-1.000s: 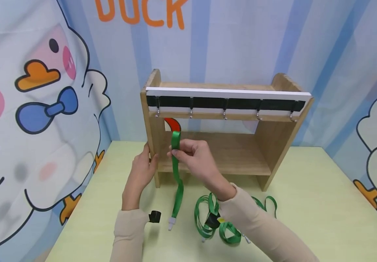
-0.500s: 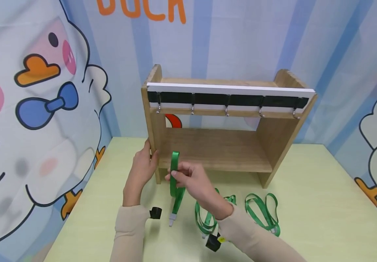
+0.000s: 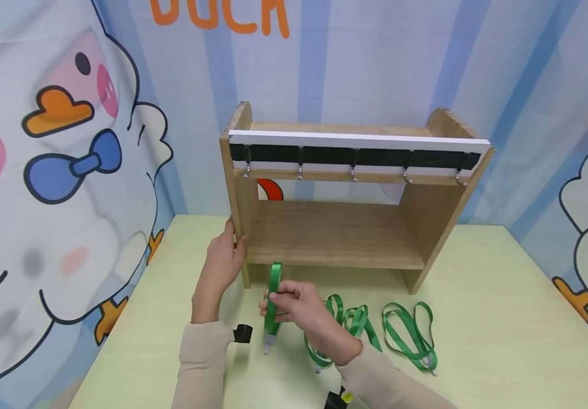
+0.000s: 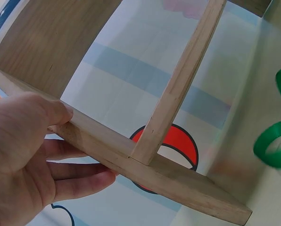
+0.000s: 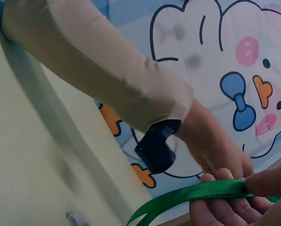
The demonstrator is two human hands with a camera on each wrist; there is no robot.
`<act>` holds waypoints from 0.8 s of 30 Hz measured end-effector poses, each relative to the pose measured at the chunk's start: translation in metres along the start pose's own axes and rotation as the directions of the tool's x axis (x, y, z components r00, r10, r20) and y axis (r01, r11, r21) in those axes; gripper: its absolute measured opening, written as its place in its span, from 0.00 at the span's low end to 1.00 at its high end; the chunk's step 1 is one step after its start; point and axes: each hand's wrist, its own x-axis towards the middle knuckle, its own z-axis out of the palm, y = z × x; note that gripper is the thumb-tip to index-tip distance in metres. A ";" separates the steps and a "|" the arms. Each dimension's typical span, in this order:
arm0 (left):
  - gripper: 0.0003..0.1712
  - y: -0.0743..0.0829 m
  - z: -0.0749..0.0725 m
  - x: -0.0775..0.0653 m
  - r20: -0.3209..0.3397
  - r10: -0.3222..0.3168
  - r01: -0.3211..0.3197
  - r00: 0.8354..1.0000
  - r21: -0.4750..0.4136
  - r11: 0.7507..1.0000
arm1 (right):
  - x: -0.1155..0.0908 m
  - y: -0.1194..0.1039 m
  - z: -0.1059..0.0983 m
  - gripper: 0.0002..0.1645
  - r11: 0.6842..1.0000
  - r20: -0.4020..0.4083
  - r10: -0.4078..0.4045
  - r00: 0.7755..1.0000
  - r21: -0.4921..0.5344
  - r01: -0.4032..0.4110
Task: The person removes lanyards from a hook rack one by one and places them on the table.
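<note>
My right hand (image 3: pixel 301 311) pinches a green ribbon lanyard (image 3: pixel 275 278) between thumb and fingers, low in front of the shelf. The strap is folded into a loop that stands up above the fingers. Its grey-white clip (image 3: pixel 269 342) points down at the table. In the right wrist view the lanyard (image 5: pixel 192 192) lies across the fingers, under the thumb. My left hand (image 3: pixel 220 264) grips the left side panel of a small wooden shelf (image 3: pixel 334 233). The left wrist view shows the left hand (image 4: pixel 25 155) with its thumb on one face of the panel and its fingers on the other.
Along the shelf's top front runs a black-and-white rail (image 3: pixel 326 154) with several metal hooks (image 3: pixel 353 173), all bare. More green lanyards (image 3: pixel 357 319) lie on the table, partly behind the right hand. Another coiled lanyard (image 3: pixel 418 357) lies farther right. A duck-print cloth (image 3: pixel 375 68) hangs behind.
My right hand has come down from in front of the shelf toward the table, bringing the lanyard with it. The left hand keeps its grip on the side panel.
</note>
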 end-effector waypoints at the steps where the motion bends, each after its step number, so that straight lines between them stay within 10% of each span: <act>1: 0.30 0.000 0.000 0.000 -0.001 -0.001 0.001 1.000 -0.002 1.000 | 0.000 0.003 0.000 0.12 1.000 -0.004 0.009 1.000 0.002 -0.009; 24: 0.30 0.000 -0.001 0.000 0.004 0.000 0.000 1.000 0.005 1.000 | 0.023 0.031 -0.005 0.16 0.981 -0.012 0.191 0.981 0.033 -0.191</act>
